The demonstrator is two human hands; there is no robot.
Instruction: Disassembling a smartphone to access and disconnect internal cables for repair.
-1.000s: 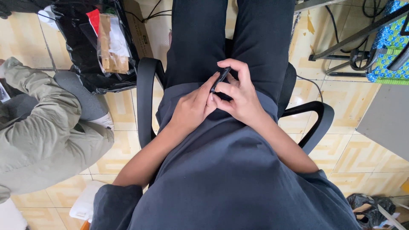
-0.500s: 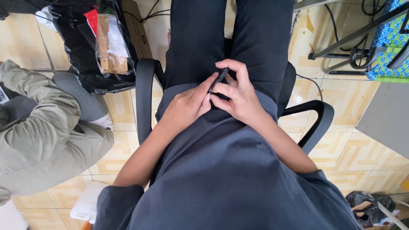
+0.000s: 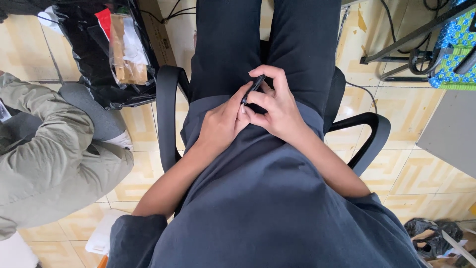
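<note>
The person sits in a black office chair [image 3: 168,114], looking down at their own lap, with both hands together over the hem of a dark grey shirt [image 3: 277,198]. The right hand [image 3: 277,109] curls its fingers [image 3: 270,74] around a small, slim black object [image 3: 252,90], which stands tilted between the two hands at the middle of the lap; what kind of thing it is cannot be told, since most of it is hidden. The left hand [image 3: 223,121] lies just beside the right, its fingers narrow and pressed against the lower end of the black object, thumb touching the right hand's fingers. Black trousers [image 3: 267,44] run from the lap toward the top edge of the view.

On the tiled floor [image 3: 144,173] at the chair's left sits a black plastic bag [image 3: 94,54] with clear packets and something red inside. Another person in an olive-green jacket [image 3: 49,159] crouches by the left edge. At the right edge stand a grey board [image 3: 451,134], metal legs [image 3: 406,44] and a blue patterned cloth [image 3: 453,44].
</note>
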